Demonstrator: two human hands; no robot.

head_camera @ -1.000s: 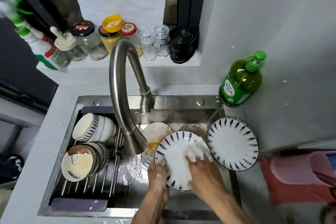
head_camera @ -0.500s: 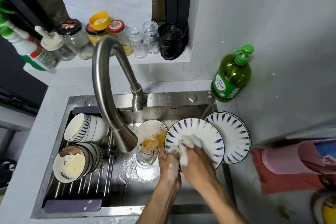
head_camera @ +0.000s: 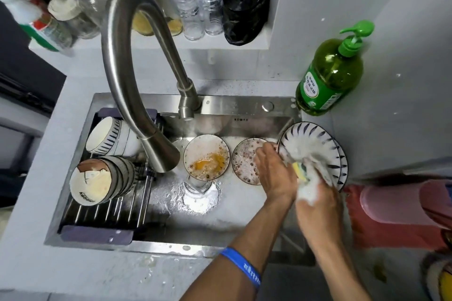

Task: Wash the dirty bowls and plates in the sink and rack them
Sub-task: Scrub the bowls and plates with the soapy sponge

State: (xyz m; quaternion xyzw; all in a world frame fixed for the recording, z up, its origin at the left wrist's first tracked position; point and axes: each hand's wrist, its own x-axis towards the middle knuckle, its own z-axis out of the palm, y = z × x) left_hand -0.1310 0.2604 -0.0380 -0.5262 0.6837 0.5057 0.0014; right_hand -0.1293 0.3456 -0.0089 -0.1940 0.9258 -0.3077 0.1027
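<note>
Two dirty plates lie flat in the sink (head_camera: 244, 110): one smeared with orange sauce (head_camera: 206, 157), the other (head_camera: 243, 161) foamy with reddish specks and partly under the left hand (head_camera: 274, 173). That hand reaches over it toward the edge of the blue-striped plate (head_camera: 310, 139), its fingers loosely bent; whether they actually pinch the rim I cannot tell. The right hand (head_camera: 315, 193) is curled round a yellow sponge (head_camera: 301, 172), thick with suds, and presses it on the striped plate's face. That plate leans at the right end of the sink, stacked on a second striped plate (head_camera: 342, 161) whose rim shows behind it.

To do this scrub well, I would steady the rim with the left hand so the tilted plate cannot slide off its neighbour, and work the sponge in circles from the centre to the edge, then across the back. Soapy china is slippery, so a firm thumb-and-finger hold matters before lifting it toward the tap (head_camera: 159, 154). Rinse until no foam remains.

Several bowls already lie on their sides on the rack (head_camera: 107, 212) over the left of the sink, among them a white one with blue stripes (head_camera: 105, 137) and a stack (head_camera: 97, 181) in front of it. The free bars in front of them look like the likely place for the plates. A green soap bottle (head_camera: 330, 76) stands on the worktop (head_camera: 391, 105), near if the foam thins.
</note>
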